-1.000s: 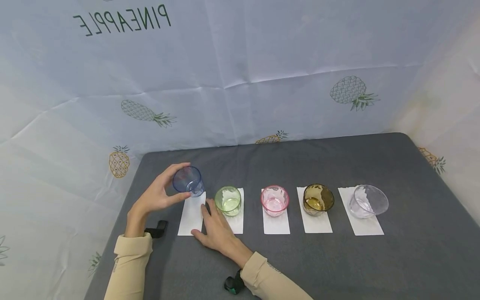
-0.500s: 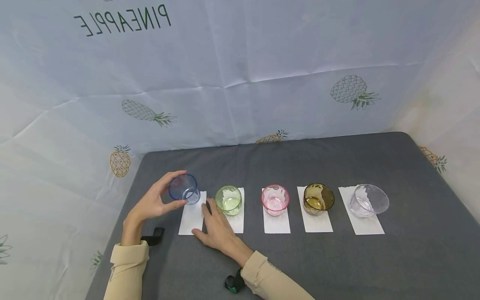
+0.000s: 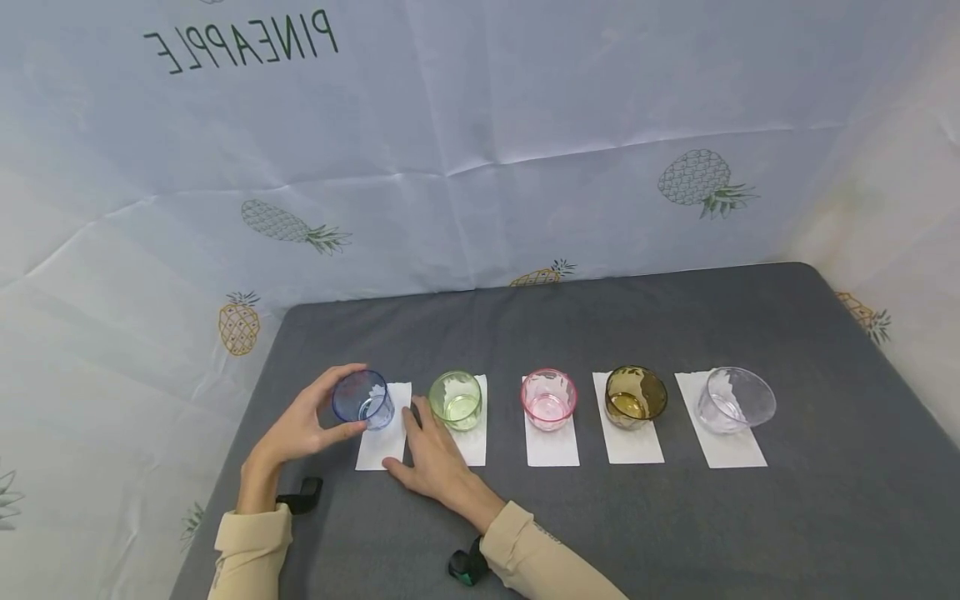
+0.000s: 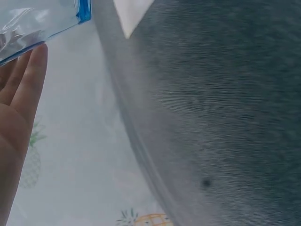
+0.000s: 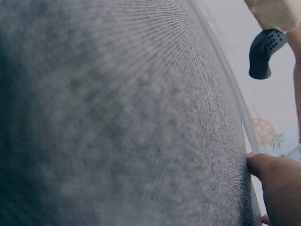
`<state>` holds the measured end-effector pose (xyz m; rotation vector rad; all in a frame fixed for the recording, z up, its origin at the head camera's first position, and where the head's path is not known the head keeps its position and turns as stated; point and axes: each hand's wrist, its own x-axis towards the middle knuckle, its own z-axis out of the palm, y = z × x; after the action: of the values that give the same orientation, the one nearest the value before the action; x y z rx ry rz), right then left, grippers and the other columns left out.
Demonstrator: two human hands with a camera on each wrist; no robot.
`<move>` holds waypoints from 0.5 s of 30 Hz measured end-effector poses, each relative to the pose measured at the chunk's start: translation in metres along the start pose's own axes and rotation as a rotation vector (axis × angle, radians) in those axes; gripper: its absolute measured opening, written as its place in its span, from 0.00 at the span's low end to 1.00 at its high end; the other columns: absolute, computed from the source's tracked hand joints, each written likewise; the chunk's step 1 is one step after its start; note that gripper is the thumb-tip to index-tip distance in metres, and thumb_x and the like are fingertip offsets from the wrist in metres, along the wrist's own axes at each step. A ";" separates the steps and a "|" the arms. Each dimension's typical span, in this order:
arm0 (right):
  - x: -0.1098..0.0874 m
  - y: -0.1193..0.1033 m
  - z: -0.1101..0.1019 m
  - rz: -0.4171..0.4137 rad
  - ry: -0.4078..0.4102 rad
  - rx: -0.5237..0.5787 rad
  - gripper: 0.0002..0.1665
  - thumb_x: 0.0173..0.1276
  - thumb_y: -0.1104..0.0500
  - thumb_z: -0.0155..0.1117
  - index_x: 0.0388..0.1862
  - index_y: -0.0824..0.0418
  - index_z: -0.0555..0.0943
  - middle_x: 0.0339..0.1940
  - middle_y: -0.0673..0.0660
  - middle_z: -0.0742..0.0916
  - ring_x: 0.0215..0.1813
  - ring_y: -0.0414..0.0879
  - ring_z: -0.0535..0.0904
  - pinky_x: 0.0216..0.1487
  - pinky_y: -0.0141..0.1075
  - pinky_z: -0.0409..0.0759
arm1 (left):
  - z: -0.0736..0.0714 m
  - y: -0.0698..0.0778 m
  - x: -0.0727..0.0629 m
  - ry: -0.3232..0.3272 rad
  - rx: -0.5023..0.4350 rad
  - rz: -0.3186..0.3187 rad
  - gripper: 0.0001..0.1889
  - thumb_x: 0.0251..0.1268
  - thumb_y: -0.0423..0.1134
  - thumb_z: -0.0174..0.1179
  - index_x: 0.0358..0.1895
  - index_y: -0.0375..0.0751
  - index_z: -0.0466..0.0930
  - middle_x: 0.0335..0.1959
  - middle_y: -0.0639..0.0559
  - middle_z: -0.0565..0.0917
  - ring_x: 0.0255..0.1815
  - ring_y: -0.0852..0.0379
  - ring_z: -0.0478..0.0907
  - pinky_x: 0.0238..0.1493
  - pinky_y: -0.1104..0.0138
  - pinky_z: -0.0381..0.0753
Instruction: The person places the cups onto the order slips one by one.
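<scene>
My left hand [image 3: 300, 427] grips a blue see-through cup [image 3: 363, 398] by its side, thumb at the near side and fingers at the far side. The cup is over the upper part of a white paper slip [image 3: 381, 448], the leftmost one. In the left wrist view the cup's blue rim [image 4: 83, 11] shows beside my fingers. My right hand [image 3: 437, 467] rests with spread, relaxed fingers at that slip's right edge, its fingertips close to a green see-through cup [image 3: 456, 400]. The right wrist view shows only part of this hand [image 5: 280, 188] low on the right.
Farther right stand a pink cup [image 3: 550, 398], an amber cup [image 3: 635, 396] and a clear cup [image 3: 737, 402], each on its own white slip. A grey cloth [image 3: 600, 533] covers the table. A pineapple-print curtain [image 3: 480, 150] hangs behind and at the sides.
My left hand has brought the blue cup nearer to me and slightly left, from beyond the slip's far end onto its upper part. The right hand has stayed in place.
</scene>
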<state>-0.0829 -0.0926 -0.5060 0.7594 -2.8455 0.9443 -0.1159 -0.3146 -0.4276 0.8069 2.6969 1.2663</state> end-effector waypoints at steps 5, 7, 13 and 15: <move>0.000 0.001 0.000 0.004 -0.003 -0.001 0.44 0.66 0.41 0.72 0.71 0.68 0.73 0.72 0.64 0.71 0.70 0.55 0.77 0.71 0.42 0.77 | 0.005 -0.004 -0.003 -0.013 -0.010 -0.021 0.41 0.58 0.29 0.73 0.75 0.32 0.64 0.68 0.37 0.73 0.64 0.58 0.75 0.63 0.82 0.72; 0.000 0.001 -0.001 0.004 -0.002 -0.002 0.44 0.66 0.41 0.72 0.71 0.68 0.73 0.72 0.64 0.71 0.70 0.55 0.77 0.71 0.42 0.77 | 0.007 -0.005 -0.002 -0.019 -0.013 -0.028 0.41 0.58 0.30 0.73 0.75 0.32 0.63 0.68 0.37 0.73 0.64 0.56 0.75 0.63 0.81 0.73; -0.001 0.000 -0.001 0.003 -0.002 -0.011 0.45 0.66 0.41 0.72 0.71 0.69 0.73 0.72 0.64 0.72 0.71 0.55 0.77 0.72 0.42 0.77 | 0.012 -0.008 -0.003 -0.027 -0.005 -0.044 0.41 0.58 0.31 0.74 0.74 0.31 0.64 0.68 0.35 0.73 0.65 0.54 0.75 0.64 0.82 0.72; -0.001 0.000 -0.001 0.002 -0.002 -0.014 0.45 0.66 0.41 0.72 0.71 0.69 0.73 0.72 0.64 0.72 0.71 0.55 0.77 0.72 0.42 0.77 | 0.013 -0.009 -0.003 -0.030 -0.009 -0.053 0.41 0.58 0.31 0.74 0.74 0.31 0.63 0.68 0.35 0.73 0.65 0.51 0.75 0.64 0.82 0.72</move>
<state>-0.0821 -0.0915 -0.5054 0.7570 -2.8522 0.9230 -0.1135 -0.3119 -0.4430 0.7416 2.6682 1.2444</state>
